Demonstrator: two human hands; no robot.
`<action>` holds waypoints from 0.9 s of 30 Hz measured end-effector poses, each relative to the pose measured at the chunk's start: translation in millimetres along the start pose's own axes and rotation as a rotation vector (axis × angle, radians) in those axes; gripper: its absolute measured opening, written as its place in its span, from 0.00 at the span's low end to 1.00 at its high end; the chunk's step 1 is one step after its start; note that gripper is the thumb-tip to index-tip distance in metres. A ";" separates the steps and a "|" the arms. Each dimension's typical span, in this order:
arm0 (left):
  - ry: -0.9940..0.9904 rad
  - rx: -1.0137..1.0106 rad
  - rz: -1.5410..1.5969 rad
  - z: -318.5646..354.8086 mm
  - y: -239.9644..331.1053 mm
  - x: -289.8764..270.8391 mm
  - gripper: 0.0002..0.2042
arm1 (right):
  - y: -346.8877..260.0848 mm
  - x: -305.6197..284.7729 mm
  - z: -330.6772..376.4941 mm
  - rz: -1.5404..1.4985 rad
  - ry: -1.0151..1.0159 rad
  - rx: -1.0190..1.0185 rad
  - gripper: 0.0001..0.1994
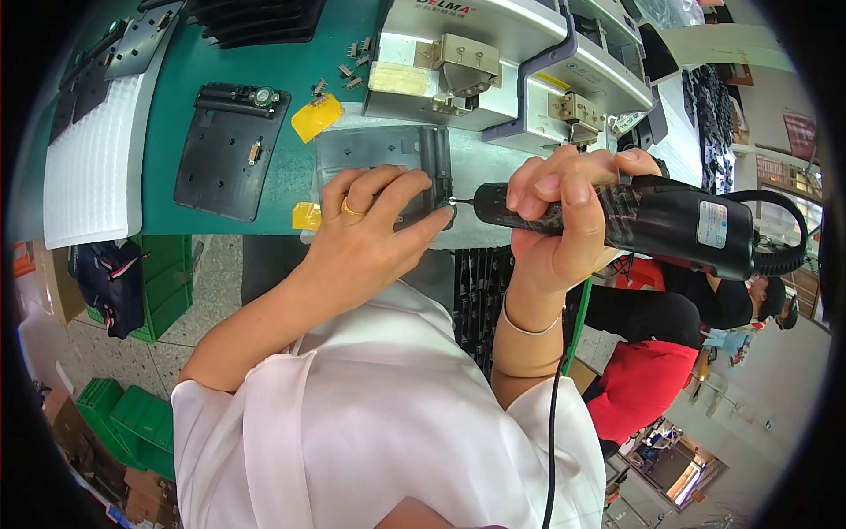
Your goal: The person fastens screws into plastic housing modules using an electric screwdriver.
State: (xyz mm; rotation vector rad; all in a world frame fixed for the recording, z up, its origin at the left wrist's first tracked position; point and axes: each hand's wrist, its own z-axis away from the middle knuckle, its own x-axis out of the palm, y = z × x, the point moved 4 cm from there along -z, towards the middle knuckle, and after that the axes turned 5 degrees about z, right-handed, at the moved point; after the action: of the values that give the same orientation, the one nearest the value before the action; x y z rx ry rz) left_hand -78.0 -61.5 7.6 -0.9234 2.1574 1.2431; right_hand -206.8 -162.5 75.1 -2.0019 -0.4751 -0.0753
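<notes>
My right hand (564, 198) is wrapped round a black electric screwdriver (652, 220), held nearly level with its thin bit pointing left. The bit's tip is at the right edge of a dark plastic panel (370, 145) on the bench; whether it sits in a screw is too small to tell. My left hand (374, 220) rests on this panel with its fingers spread, the thumb and index fingertips close to the bit. The hand hides the panel's lower part. A similar black panel (225, 172), with a small metal part on it, lies further left.
Two boxy screw-feeding machines (449, 70) stand behind the panel. Small metal parts (352, 70) and a yellow sticker (315, 116) lie on the green bench (167, 159). White foam sheets (106, 167) stand at left. A black cord (553, 441) hangs by my right arm; a person sits at right.
</notes>
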 end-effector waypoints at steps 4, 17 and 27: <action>-0.008 -0.006 -0.005 0.7 -0.5 0.6 0.18 | 3.8 0.3 1.3 0.010 0.002 0.005 0.21; -0.003 -0.024 0.029 1.2 -5.6 3.6 0.18 | 10.6 14.6 4.2 0.133 -0.145 -0.083 0.17; -0.023 -0.019 0.025 4.0 -6.9 3.9 0.19 | 9.5 17.0 -4.1 0.079 -0.104 0.034 0.21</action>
State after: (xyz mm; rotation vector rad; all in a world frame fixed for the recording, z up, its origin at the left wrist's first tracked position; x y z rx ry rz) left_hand -75.1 -61.7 -0.8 -0.8881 2.1494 1.2828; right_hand -187.1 -164.7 73.4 -1.9960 -0.4597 0.0851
